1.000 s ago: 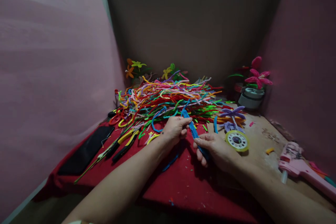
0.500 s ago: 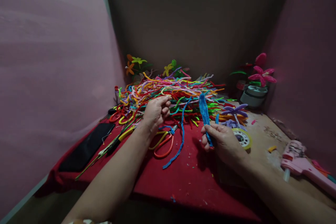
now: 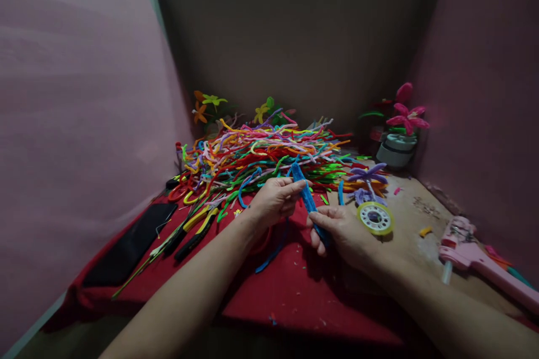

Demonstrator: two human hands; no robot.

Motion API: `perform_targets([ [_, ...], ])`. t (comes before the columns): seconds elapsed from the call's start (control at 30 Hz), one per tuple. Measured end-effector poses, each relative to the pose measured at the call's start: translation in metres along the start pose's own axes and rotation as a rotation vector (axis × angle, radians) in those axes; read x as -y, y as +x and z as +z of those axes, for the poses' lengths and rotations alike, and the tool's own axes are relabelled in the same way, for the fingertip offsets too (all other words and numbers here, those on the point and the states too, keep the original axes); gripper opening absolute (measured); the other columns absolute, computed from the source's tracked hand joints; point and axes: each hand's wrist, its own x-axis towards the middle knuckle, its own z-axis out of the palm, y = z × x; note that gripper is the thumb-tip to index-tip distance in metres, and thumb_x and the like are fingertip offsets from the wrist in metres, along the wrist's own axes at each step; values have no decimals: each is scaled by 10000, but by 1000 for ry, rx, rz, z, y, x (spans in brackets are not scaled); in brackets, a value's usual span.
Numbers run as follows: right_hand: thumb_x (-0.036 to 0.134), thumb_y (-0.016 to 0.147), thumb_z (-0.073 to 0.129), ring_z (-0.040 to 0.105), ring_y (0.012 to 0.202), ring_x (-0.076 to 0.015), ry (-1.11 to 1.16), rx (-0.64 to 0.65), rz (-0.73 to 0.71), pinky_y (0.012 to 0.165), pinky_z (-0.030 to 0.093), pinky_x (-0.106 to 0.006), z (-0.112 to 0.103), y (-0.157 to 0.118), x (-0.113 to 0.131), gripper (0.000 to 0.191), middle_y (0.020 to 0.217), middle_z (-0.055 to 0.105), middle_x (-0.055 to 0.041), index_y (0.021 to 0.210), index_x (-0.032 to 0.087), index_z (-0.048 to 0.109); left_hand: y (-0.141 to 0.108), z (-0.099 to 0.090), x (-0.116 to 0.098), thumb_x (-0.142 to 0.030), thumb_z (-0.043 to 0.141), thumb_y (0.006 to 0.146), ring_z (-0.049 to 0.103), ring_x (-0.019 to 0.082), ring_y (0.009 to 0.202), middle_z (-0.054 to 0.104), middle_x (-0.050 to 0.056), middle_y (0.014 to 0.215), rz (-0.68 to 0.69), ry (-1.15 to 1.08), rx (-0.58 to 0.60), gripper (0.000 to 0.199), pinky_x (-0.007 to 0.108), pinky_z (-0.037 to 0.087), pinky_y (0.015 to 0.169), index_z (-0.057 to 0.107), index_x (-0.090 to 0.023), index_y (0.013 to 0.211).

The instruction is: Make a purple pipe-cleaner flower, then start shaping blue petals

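A flat blue strip of pipe cleaners (image 3: 309, 199) leans up to the left over the red cloth. My right hand (image 3: 341, 227) is closed on its lower end, thumb on top. My left hand (image 3: 280, 199) pinches the strip nearer its upper end. A loose blue pipe cleaner (image 3: 272, 261) trails on the cloth below my left hand, partly hidden by it. Behind both hands lies a large heap of many-coloured pipe cleaners (image 3: 269, 148).
At left lie a black phone (image 3: 130, 244), thin green stems and yellow-black pliers (image 3: 196, 233). On the right are a yellow tape roll (image 3: 375, 217), a purple pipe-cleaner flower (image 3: 368, 174) and a pink glue gun (image 3: 467, 252). A pink flower (image 3: 407, 119) stands in a pot (image 3: 396, 151) behind.
My left hand has moved right and down and now grips the blue strip. The strip has shifted left and tilts more. The whole view has swung slightly right.
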Motion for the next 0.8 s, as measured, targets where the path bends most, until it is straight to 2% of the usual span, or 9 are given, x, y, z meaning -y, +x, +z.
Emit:
perform_targets([
  [0.17, 410, 718, 552, 482, 311, -73, -20, 4, 13, 331, 335, -159, 0, 1, -1, 276, 426, 575, 7, 669, 140, 529, 2, -3, 0, -356, 633, 714, 185, -1, 305, 294, -99, 446, 67, -20, -1, 242, 164, 91, 317, 568, -132, 777],
  [0.33, 385, 713, 542, 473, 295, -71, -21, 21, 47, 323, 342, -161, 2, 0, 0, 251, 409, 567, 16, 646, 145, 521, 3, -5, -3, -330, 617, 731, 168, 12, 293, 265, -112, 429, 139, 4, -38, 220, 163, 83, 301, 555, -161, 859],
  [0.5, 350, 721, 537, 466, 292, -65, -21, 26, 60, 313, 330, -153, 3, 0, 1, 225, 409, 565, 15, 631, 144, 512, 4, -5, -2, -327, 614, 722, 190, 11, 301, 322, -102, 451, 192, 48, -69, 207, 169, 102, 306, 476, -173, 712],
  [0.6, 354, 734, 531, 474, 300, -69, -5, 24, 46, 318, 341, -156, 1, 0, -1, 227, 413, 567, 12, 652, 143, 515, 5, -5, -1, -343, 581, 737, 232, 16, 313, 358, -90, 449, 240, 189, -172, 244, 176, 146, 328, 441, -170, 638],
  [0.8, 352, 742, 522, 481, 311, -70, 3, 38, 32, 328, 356, -162, 0, 3, -2, 227, 425, 572, 9, 667, 138, 521, 9, -14, 5, -313, 575, 734, 311, 34, 384, 368, -69, 432, 418, 687, -448, 334, 186, 204, 387, 375, -163, 512],
])
